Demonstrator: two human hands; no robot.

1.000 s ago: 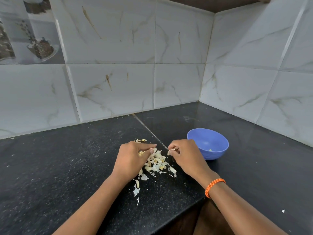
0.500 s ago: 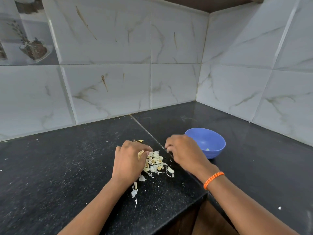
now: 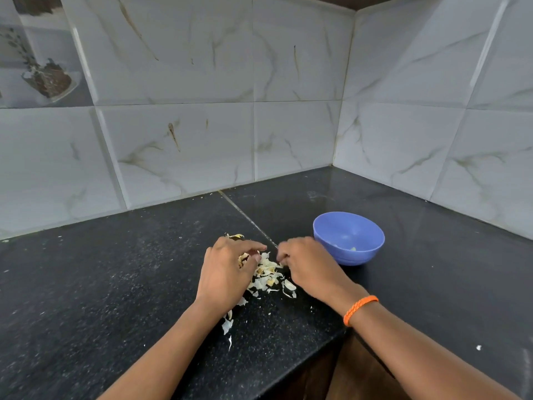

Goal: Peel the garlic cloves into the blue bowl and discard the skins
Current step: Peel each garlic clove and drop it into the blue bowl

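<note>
A pile of pale garlic skins (image 3: pixel 268 277) lies on the black counter between my hands. My left hand (image 3: pixel 226 274) sits over the pile's left side, fingers curled round a yellowish clump of skins, thumb stretched toward the right. My right hand (image 3: pixel 310 269) is at the pile's far right edge with its fingers curled down to the counter; what they hold is hidden. The blue bowl (image 3: pixel 364 255) stands just right of my right hand, with a small pale garlic piece (image 3: pixel 353 249) inside.
A few stray skins (image 3: pixel 227 326) lie near my left wrist, and one curled skin (image 3: pixel 235 236) beyond my left hand. The counter's front edge (image 3: pixel 288 370) runs below my forearms. Tiled walls meet in a corner behind the bowl.
My right hand, which pinched a white skin strip, has dropped its fingertips to the pile's far edge; the strip is out of sight. My left hand stays curled over the skins.
</note>
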